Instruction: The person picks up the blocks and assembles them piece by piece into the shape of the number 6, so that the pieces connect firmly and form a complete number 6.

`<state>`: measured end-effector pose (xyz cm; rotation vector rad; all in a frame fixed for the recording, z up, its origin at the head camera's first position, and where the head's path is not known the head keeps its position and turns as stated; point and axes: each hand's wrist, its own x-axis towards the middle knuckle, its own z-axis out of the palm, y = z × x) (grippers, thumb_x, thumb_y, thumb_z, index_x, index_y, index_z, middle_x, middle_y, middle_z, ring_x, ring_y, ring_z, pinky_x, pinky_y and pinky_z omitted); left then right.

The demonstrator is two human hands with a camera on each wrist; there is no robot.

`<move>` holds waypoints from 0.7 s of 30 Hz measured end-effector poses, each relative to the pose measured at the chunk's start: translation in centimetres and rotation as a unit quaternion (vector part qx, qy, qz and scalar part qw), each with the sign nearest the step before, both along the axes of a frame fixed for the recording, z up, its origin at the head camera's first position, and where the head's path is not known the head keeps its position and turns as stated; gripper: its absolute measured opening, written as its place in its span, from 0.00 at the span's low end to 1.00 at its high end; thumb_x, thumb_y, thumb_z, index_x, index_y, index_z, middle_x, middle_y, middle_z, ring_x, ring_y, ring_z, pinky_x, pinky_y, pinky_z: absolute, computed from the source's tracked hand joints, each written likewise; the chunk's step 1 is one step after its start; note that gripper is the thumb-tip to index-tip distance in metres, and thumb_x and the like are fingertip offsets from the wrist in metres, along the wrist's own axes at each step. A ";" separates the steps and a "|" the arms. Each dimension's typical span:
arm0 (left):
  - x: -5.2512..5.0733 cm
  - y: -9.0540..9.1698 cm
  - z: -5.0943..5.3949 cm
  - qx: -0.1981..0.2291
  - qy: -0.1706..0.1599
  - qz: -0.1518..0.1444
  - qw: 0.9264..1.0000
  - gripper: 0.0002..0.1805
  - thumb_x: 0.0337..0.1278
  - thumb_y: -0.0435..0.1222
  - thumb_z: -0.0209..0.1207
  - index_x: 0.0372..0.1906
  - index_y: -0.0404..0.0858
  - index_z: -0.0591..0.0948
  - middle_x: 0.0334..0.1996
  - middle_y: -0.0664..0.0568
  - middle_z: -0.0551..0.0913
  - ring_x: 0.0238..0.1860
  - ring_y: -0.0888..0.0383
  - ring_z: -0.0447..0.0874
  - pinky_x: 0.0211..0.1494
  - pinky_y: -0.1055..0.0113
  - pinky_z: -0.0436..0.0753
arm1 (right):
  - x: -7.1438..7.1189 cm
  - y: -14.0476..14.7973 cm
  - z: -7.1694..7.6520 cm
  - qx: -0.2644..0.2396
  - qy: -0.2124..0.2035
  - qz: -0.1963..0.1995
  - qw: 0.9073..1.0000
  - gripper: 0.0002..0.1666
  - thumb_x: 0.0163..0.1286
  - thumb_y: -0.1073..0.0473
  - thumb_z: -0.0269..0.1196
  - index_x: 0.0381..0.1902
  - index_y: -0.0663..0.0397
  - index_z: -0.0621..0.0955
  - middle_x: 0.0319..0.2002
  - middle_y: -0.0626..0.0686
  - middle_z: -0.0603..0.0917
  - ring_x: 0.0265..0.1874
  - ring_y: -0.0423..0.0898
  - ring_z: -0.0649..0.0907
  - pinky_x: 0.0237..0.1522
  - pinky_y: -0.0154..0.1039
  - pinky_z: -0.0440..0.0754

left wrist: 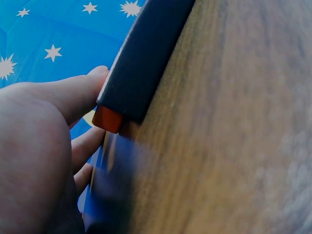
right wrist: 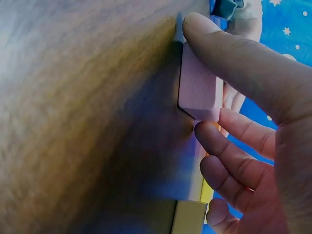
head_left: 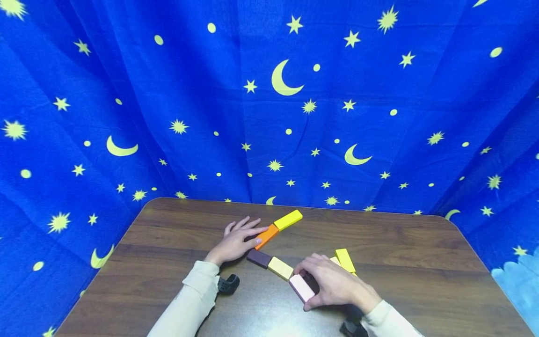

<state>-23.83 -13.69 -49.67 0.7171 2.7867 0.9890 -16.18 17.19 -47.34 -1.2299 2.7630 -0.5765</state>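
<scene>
In the head view, my left hand (head_left: 234, 243) lies with its fingers spread, the index finger and thumb touching the left side of an orange block (head_left: 267, 237). A yellow block (head_left: 288, 220) adjoins the orange one's far end. Near its other end starts a row: a dark brown block (head_left: 258, 258), a pale yellow block (head_left: 280, 268) and a pink block (head_left: 302, 288). My right hand (head_left: 332, 281) grips the pink block between thumb and fingers at the row's right end. In the right wrist view, the thumb lies along the pink block (right wrist: 200, 85), other fingertips near its lower end.
Behind my right hand, another yellow block (head_left: 345, 260) lies beside partly hidden pale and yellow blocks. The wooden table (head_left: 168, 262) ends at a blue curtain (head_left: 236, 117) with stars and moons. Each wrist wears a black band (head_left: 229, 284).
</scene>
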 end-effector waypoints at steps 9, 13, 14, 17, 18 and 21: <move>0.0 0.0 0.0 0.002 -0.004 0.000 1.000 0.23 0.73 0.50 0.54 0.69 0.53 0.77 0.75 0.52 0.65 0.79 0.44 0.47 0.73 0.36 0.37 | 0.0 -0.2 -0.1 -0.003 0.015 -0.001 1.000 0.40 0.39 0.36 0.81 0.49 0.40 0.79 0.40 0.35 0.78 0.45 0.35 0.75 0.51 0.44 0.76; 0.0 -0.1 0.1 0.005 -0.003 0.000 1.000 0.23 0.73 0.49 0.55 0.69 0.53 0.77 0.75 0.52 0.65 0.79 0.44 0.47 0.73 0.36 0.38 | 0.1 -0.3 -0.1 -0.001 0.018 -0.004 1.000 0.40 0.39 0.35 0.81 0.48 0.41 0.79 0.40 0.35 0.77 0.45 0.36 0.75 0.51 0.43 0.76; 0.1 -0.1 0.1 0.005 -0.002 -0.001 1.000 0.23 0.74 0.49 0.55 0.69 0.53 0.77 0.75 0.52 0.65 0.79 0.44 0.47 0.73 0.36 0.38 | 0.1 -0.3 -0.1 -0.001 0.019 -0.004 1.000 0.40 0.39 0.34 0.81 0.48 0.41 0.79 0.40 0.35 0.77 0.45 0.36 0.75 0.50 0.43 0.76; 0.1 -0.1 0.1 0.005 0.002 -0.002 1.000 0.23 0.73 0.49 0.55 0.69 0.52 0.77 0.75 0.51 0.65 0.79 0.43 0.48 0.73 0.36 0.38 | 0.1 -0.4 0.0 -0.001 0.021 -0.005 1.000 0.39 0.39 0.33 0.80 0.47 0.40 0.79 0.39 0.35 0.77 0.44 0.35 0.74 0.49 0.41 0.76; 0.1 -0.1 0.1 0.005 0.002 -0.002 1.000 0.23 0.74 0.49 0.55 0.69 0.53 0.77 0.75 0.51 0.65 0.79 0.44 0.48 0.73 0.36 0.38 | 0.1 -0.4 0.0 0.000 0.021 -0.006 1.000 0.39 0.39 0.33 0.80 0.46 0.40 0.79 0.39 0.35 0.77 0.43 0.35 0.74 0.48 0.41 0.76; 0.1 -0.2 0.0 0.007 0.003 -0.003 1.000 0.23 0.73 0.49 0.55 0.69 0.53 0.77 0.75 0.51 0.65 0.79 0.43 0.48 0.73 0.35 0.38 | 0.2 -0.5 0.0 0.001 0.017 -0.008 1.000 0.39 0.39 0.32 0.80 0.45 0.39 0.79 0.38 0.34 0.77 0.42 0.35 0.74 0.45 0.39 0.75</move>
